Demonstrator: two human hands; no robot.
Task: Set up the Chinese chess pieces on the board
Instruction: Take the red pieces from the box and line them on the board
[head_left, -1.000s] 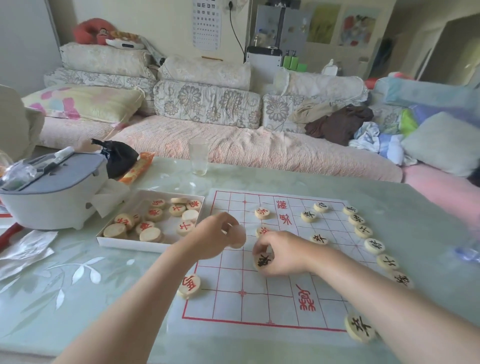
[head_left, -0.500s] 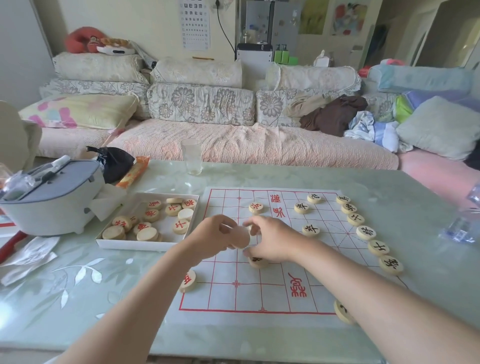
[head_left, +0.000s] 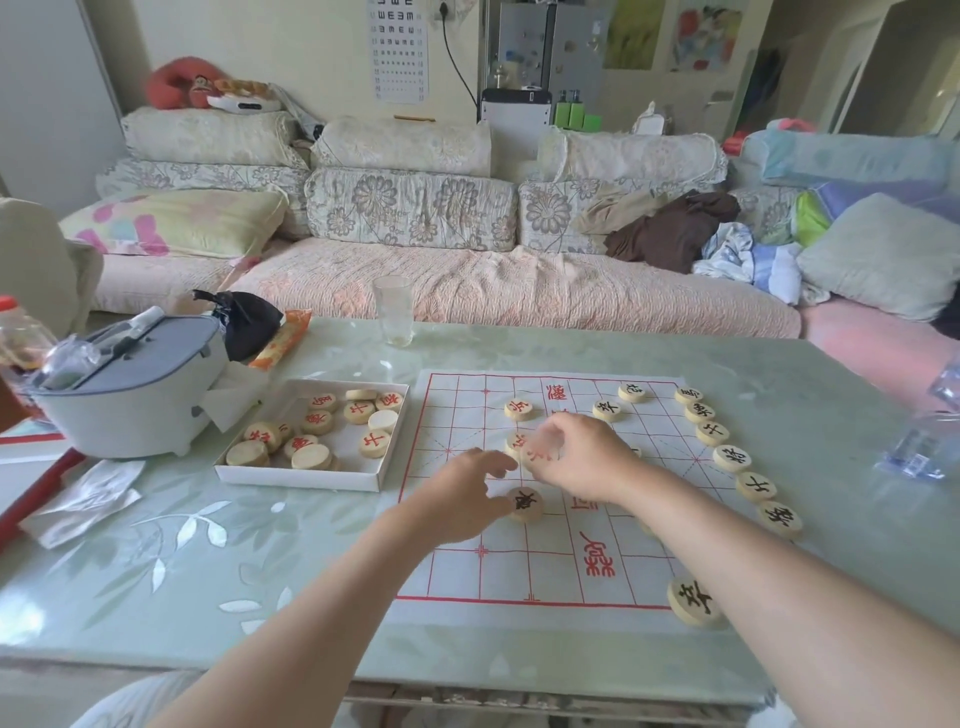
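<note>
Holding loose chess pieces (head_left: 375, 443), white box (head_left: 296, 475) sits beside board (head_left: 550, 571).

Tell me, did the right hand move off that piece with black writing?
Yes. The right hand covered the black-lettered piece before; now it is farther up the board, toward the sofa, seemingly pinching a blurry piece.

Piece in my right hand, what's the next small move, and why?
Probably lower the piece onto a free crossing of the board and let go: the right hand pinches it over the grid, and many red pieces wait in the box.
</note>
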